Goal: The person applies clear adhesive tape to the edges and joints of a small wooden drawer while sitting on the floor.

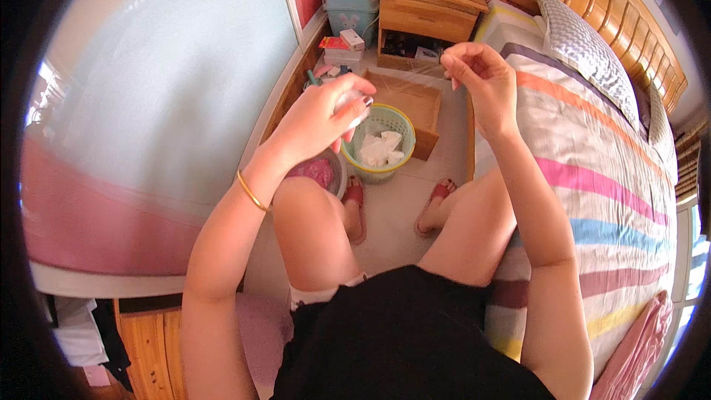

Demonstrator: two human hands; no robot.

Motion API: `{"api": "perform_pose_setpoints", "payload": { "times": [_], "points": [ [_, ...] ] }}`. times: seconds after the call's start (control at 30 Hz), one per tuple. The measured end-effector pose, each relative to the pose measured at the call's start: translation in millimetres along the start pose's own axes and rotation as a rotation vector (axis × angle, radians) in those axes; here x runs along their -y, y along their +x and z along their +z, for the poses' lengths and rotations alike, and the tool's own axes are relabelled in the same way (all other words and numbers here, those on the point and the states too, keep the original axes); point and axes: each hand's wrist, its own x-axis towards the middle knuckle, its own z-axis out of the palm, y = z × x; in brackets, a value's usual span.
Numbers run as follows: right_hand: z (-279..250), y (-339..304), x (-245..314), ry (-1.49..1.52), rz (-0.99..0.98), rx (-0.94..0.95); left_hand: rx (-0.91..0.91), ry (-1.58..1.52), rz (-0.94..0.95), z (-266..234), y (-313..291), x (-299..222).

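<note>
My left hand [317, 115], a gold bangle on its wrist, is raised over the left rim of a green basket [375, 175] with a yellow edge. Its fingers are curled around a small whitish, partly see-through thing [354, 107] whose kind I cannot make out. Thumb and forefinger of my right hand [486, 83] are pinched together, higher and to the right, beside the bed. A faint, thin, clear strand seems to stretch from the right fingertips toward the left hand. Crumpled white pieces [381, 150] lie in the basket.
An open cardboard box [404, 104] stands behind the basket. A basin [337, 170] with pink stuff sits by my left knee. The striped bed [585, 200] runs along the right, a sliding door [185, 104] along the left. A wooden nightstand [429, 15] and blue bin [352, 7] stand beyond.
</note>
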Motion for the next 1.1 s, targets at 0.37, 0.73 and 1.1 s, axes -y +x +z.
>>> {"api": "perform_pose_setpoints", "payload": {
  "times": [0.37, 0.73, 1.1],
  "points": [
    [3.2, 38.1, -41.8, -0.017, -0.061, -0.028, -0.182, 0.179, 0.257, -22.4, 43.8, 33.3],
    [-6.8, 42.0, -143.2, -0.141, 0.279, -0.056, -0.133, 0.079, -0.007, -1.2, 67.1, 101.1],
    [-35.7, 22.0, -146.2, -0.151, -0.014, -0.186, -0.068, 0.322, 0.089, -4.6, 91.4, 105.4]
  ]
}}
